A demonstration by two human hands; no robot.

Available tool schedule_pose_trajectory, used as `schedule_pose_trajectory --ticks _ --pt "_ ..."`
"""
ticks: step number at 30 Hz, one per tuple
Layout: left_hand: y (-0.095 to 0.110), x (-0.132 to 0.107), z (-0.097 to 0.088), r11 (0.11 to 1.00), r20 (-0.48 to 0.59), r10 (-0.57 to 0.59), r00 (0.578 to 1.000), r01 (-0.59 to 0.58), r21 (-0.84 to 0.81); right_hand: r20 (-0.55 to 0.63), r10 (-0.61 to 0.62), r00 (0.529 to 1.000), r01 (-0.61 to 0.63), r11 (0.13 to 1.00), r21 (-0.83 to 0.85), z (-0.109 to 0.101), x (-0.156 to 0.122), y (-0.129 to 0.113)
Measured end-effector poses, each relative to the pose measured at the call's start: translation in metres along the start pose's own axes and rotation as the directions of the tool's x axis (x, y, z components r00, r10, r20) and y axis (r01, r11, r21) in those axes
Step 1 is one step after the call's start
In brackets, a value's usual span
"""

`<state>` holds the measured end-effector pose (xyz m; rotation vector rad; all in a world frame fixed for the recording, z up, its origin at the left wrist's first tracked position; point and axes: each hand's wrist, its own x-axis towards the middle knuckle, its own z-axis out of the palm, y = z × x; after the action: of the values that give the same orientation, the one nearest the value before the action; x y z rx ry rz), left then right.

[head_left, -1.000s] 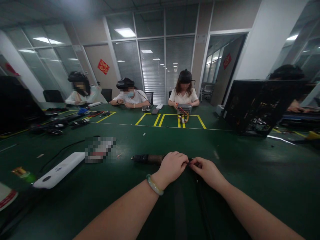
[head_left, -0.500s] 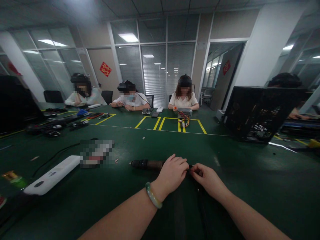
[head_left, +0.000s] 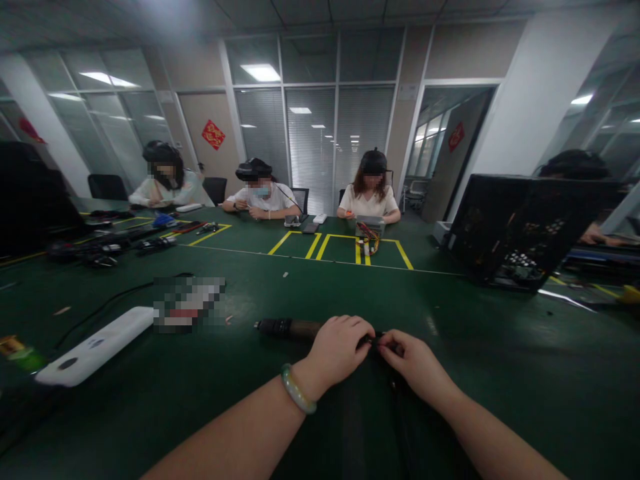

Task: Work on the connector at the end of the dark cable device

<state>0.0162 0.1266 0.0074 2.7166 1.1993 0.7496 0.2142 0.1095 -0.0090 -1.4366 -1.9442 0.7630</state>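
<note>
An electric screwdriver point(head_left: 303, 330) lies on the green table, its tip pointing left. My left hand point(head_left: 341, 343), with a bangle at the wrist, is wrapped over its rear half and hides that part. Close by on the right, my right hand point(head_left: 413, 357) pinches a black cable end at the back of the screwdriver. From there a dark cable point(head_left: 399, 407) runs down towards the near table edge. Between the fingertips the joint is too small and dark to make out whether the plug is seated.
A white power bank-like device point(head_left: 100, 347) and a partly blurred item point(head_left: 190, 303) lie at left, near a green bottle point(head_left: 25, 357). A black computer case point(head_left: 525, 233) stands at right. Several people in headsets sit across the table point(head_left: 240, 280); dark cables point(head_left: 100, 250) lie far left.
The view has shifted slightly, and my hands and the screwdriver appear a little further left. Both hands keep nearly the same hold.
</note>
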Motion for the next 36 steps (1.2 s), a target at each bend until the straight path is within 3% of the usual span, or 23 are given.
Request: schedule_pose_trajectory --ticks 15,36 --pt "-0.0012 -0.0004 0.0028 0.998 -0.029 -0.051 0.998 0.05 -0.038 0.009 0.044 0.999 -0.044 0.999 -0.01 -0.001 -0.0008 -0.0022" --pt "-0.0002 -0.0006 0.0001 0.997 -0.051 -0.032 0.998 0.029 -0.069 -0.009 0.059 0.998 -0.059 0.998 0.038 -0.0048 -0.0027 -0.0019"
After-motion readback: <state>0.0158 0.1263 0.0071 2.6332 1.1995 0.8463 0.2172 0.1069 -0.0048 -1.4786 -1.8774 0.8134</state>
